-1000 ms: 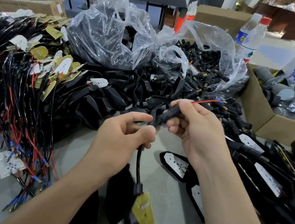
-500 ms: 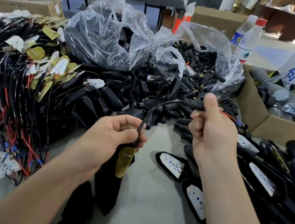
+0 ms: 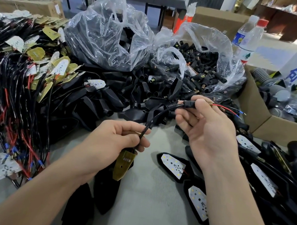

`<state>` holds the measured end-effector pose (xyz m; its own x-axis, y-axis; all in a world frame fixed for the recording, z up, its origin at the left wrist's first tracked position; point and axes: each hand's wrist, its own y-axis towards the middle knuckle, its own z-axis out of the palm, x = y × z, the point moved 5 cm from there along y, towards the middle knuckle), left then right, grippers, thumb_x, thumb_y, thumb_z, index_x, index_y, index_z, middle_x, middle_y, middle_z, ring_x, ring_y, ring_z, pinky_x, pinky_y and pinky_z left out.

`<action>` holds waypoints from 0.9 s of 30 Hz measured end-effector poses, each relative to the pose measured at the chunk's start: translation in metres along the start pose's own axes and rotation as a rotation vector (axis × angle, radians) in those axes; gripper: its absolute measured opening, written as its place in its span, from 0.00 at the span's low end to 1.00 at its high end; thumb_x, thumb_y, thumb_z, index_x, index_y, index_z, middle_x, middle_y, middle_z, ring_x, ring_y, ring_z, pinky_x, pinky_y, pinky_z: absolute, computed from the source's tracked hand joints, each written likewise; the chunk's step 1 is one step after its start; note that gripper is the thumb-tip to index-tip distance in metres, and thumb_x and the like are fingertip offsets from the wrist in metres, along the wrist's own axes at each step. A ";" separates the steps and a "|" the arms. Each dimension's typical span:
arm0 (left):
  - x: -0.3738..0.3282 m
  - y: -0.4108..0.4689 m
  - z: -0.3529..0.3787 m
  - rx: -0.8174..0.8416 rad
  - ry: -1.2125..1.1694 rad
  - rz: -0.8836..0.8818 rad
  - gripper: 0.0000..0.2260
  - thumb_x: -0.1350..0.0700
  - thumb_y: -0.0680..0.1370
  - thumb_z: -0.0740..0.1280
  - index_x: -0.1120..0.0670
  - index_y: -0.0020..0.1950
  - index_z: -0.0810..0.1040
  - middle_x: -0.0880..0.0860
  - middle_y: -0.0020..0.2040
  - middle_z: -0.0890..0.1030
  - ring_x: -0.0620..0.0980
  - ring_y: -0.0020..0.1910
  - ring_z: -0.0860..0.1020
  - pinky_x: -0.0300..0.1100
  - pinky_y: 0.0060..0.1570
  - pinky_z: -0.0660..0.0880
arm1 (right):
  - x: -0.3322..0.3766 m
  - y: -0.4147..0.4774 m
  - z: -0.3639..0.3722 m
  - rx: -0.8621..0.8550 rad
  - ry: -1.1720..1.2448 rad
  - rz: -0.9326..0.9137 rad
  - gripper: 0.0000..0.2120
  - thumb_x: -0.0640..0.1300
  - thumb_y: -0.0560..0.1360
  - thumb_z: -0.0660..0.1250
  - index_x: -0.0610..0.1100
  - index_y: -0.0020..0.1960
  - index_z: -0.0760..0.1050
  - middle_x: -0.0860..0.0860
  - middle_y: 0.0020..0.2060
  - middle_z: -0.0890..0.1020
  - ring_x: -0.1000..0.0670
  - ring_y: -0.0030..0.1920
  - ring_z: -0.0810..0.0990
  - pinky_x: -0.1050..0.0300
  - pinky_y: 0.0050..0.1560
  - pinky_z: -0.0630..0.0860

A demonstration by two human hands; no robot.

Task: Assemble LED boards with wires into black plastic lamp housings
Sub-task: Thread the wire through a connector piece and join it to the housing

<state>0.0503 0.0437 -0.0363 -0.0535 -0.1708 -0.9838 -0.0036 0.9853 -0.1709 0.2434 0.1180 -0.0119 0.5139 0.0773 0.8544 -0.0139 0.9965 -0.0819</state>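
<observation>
Grey worktop below, left hand [image 3: 120, 138] pinching the black sheathed cable [image 3: 159, 114] should steady it while right hand [image 3: 208, 130], fingertips closed on the small black plastic sleeve [image 3: 189, 104], slides it down.

One head-worn camera looks forward and down, close over the cluttered table [image 3: 144, 204].

Housings [image 3: 93, 104] look like black plastic with a slight sheen, and the bags [image 3: 105, 33] are thin, crinkly clear plastic. Tabletop [image 3: 148, 205] is matt grey, the box [image 3: 264, 125] plain brown cardboard.
</observation>
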 end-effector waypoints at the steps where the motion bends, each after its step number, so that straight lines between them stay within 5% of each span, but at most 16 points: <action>1: 0.000 0.000 0.000 -0.001 -0.008 0.006 0.13 0.68 0.82 0.64 0.56 0.53 0.86 0.56 0.43 0.87 0.46 0.39 0.83 0.33 0.39 0.78 | 0.001 0.001 -0.002 -0.018 -0.015 -0.016 0.06 0.37 0.83 0.64 0.43 0.48 0.76 0.50 0.31 0.81 0.49 0.32 0.82 0.58 0.36 0.80; 7: -0.001 0.001 -0.007 -0.084 0.027 0.072 0.13 0.67 0.79 0.68 0.53 0.46 0.89 0.56 0.36 0.84 0.46 0.34 0.79 0.34 0.36 0.76 | 0.002 0.001 -0.002 0.049 -0.154 -0.042 0.14 0.38 0.80 0.68 0.47 0.38 0.82 0.46 0.35 0.84 0.52 0.30 0.77 0.61 0.35 0.76; 10: -0.002 0.002 -0.010 -0.095 0.051 0.069 0.14 0.66 0.79 0.69 0.50 0.45 0.89 0.55 0.36 0.84 0.46 0.34 0.79 0.34 0.35 0.75 | 0.003 -0.001 -0.002 0.012 -0.148 -0.052 0.10 0.42 0.82 0.66 0.44 0.44 0.81 0.45 0.35 0.83 0.49 0.31 0.78 0.58 0.36 0.76; 16: -0.006 0.003 -0.019 -0.016 0.087 0.036 0.14 0.66 0.79 0.68 0.50 0.45 0.89 0.55 0.36 0.84 0.46 0.33 0.79 0.34 0.37 0.77 | 0.002 0.003 -0.017 -0.107 -0.082 -0.016 0.22 0.48 0.86 0.58 0.39 0.45 0.86 0.42 0.43 0.87 0.50 0.36 0.80 0.58 0.39 0.75; 20: -0.005 0.004 -0.025 0.075 0.102 0.020 0.13 0.66 0.80 0.68 0.51 0.47 0.89 0.55 0.37 0.84 0.47 0.35 0.79 0.34 0.39 0.77 | 0.007 0.007 -0.021 -0.211 -0.400 -0.190 0.23 0.47 0.84 0.62 0.48 0.35 0.87 0.53 0.29 0.80 0.55 0.29 0.72 0.63 0.32 0.71; 24: -0.002 0.005 -0.029 0.077 0.111 0.011 0.13 0.65 0.81 0.67 0.51 0.48 0.89 0.55 0.38 0.85 0.47 0.36 0.80 0.35 0.40 0.78 | 0.012 0.007 -0.027 -0.276 -0.725 -0.336 0.18 0.57 0.78 0.63 0.55 0.36 0.86 0.56 0.22 0.70 0.55 0.26 0.65 0.56 0.32 0.64; 27: -0.001 0.007 -0.033 0.041 0.103 0.006 0.13 0.64 0.81 0.67 0.50 0.48 0.89 0.55 0.38 0.85 0.47 0.36 0.81 0.35 0.40 0.78 | 0.017 0.003 -0.030 -0.350 -0.952 -0.464 0.18 0.62 0.74 0.63 0.56 0.32 0.82 0.59 0.26 0.79 0.54 0.30 0.75 0.56 0.37 0.69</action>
<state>0.0172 0.0513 -0.0351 -0.1555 -0.1611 -0.9746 0.0377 0.9849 -0.1688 0.2779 0.1218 -0.0126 -0.4625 -0.1591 0.8722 0.3284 0.8831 0.3352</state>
